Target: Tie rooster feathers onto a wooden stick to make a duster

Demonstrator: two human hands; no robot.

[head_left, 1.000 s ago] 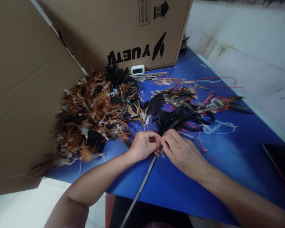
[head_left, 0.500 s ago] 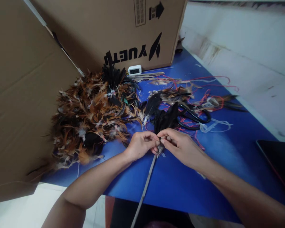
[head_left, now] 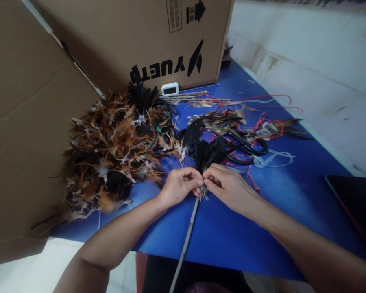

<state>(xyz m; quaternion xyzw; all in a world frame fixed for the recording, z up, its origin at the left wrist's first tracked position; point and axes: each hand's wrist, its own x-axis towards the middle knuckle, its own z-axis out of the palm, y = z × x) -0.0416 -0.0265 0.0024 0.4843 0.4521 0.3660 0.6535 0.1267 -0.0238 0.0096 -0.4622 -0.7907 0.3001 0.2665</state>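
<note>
My left hand (head_left: 183, 185) and my right hand (head_left: 224, 185) meet over the blue table, fingertips pinched at the base of a bunch of black feathers (head_left: 209, 152). The bunch sits at the top end of a thin stick (head_left: 186, 240), which slants down past the table's front edge toward my lap. Pale quill ends (head_left: 203, 192) poke out below my fingers. Both hands are closed around this joint; whether a thread runs between the fingertips is too small to make out.
A big heap of brown and black feather bundles (head_left: 110, 154) lies left, before cardboard (head_left: 88, 36). Behind are a small white digital clock (head_left: 170, 89) and several thin sticks (head_left: 195, 97). Black-handled scissors (head_left: 247, 146), red string (head_left: 274, 97) and loose feathers lie right; a dark flat device (head_left: 356, 203) sits farther right.
The right fingers have shifted slightly against the feather base, and the black feathers look more fanned out. The whole view has drifted a little; the left hand keeps its place.
</note>
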